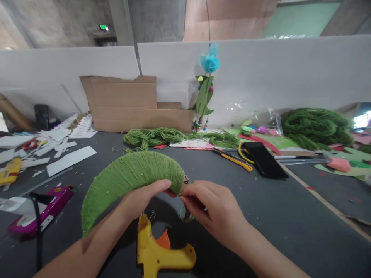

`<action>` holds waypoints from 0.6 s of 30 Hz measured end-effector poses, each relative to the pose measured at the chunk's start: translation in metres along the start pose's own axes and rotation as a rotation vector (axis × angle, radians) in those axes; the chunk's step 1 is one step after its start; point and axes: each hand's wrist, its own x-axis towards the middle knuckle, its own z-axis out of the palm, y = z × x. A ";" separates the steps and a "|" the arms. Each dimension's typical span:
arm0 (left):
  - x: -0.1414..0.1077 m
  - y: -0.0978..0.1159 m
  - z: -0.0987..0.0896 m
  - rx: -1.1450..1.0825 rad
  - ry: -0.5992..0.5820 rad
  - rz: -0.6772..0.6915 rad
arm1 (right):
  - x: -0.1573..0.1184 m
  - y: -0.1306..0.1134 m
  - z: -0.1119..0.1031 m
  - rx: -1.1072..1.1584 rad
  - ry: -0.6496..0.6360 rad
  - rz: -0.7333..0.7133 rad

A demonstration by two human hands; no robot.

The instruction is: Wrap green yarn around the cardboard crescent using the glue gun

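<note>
Green crescent (133, 172), one; our left hand (145, 199) and right hand (218, 206) pinch its end. One glue gun (158, 256) lies below.

Soft, muted light; warped edges

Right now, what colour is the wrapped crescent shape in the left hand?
The crescent is green, wrapped in fine strands; the head view shows it best.

Looks like a craft workshop. Dark worktable (275, 208): yellow glue gun (158, 253) near, white scraps (71, 160) left, green yarn (317, 125) far right, yarn-wound crescent (130, 173) in work. White partition (255, 77) behind; beyond it, bare concrete wall (72, 23), lit green sign (103, 27) far left.
</note>
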 end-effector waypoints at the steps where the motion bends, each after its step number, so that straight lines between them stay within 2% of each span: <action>1: -0.001 0.002 0.000 0.011 -0.009 -0.012 | -0.001 -0.001 0.001 0.010 -0.010 -0.010; 5: -0.005 0.011 -0.001 0.076 -0.030 0.002 | -0.002 -0.002 0.004 0.036 -0.033 -0.014; 8: -0.007 0.015 -0.002 0.095 -0.045 0.020 | 0.000 0.001 0.001 0.021 -0.002 0.068; 12: -0.003 0.009 -0.001 -0.046 -0.006 0.025 | 0.004 0.006 -0.004 -0.007 0.007 0.174; 18: 0.001 -0.001 0.001 -0.209 -0.042 -0.007 | 0.004 0.007 -0.004 -0.019 -0.003 0.177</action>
